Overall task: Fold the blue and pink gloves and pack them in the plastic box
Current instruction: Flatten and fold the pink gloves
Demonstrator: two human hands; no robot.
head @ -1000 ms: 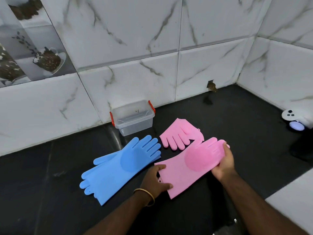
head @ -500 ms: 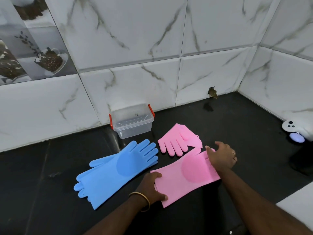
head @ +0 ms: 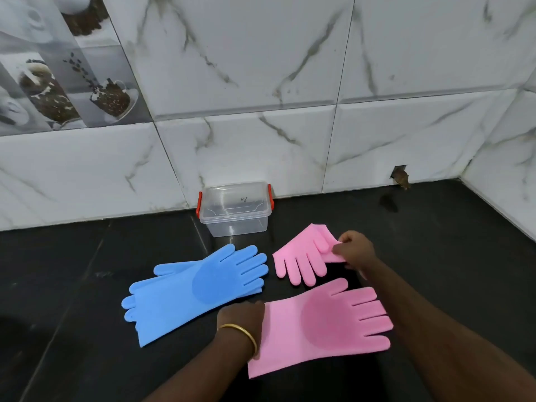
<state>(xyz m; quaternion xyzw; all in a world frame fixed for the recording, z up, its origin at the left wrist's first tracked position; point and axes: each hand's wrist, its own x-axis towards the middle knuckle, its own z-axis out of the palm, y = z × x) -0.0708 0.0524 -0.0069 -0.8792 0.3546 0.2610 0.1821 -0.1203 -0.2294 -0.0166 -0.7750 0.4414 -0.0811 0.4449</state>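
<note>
Left grip: my left hand [head: 242, 320] lies flat, fingers pressed down on the cuff end of the near pink glove [head: 322, 326]; a gold bangle [head: 240, 333] circles the wrist.
Right grip: my right hand [head: 355, 250] pinches the folded edge of the far pink glove [head: 301, 256].
Near pink glove: spread flat on the black tabletop [head: 72, 285], fingers pointing right.
Far pink glove: folded over, fingers pointing near-left.
Blue gloves [head: 197, 288]: stacked flat, left of the pink ones, unfolded.
Plastic box [head: 235, 208]: clear, red latches, against the far tiled wall [head: 261, 68], nothing in it yet.
</note>
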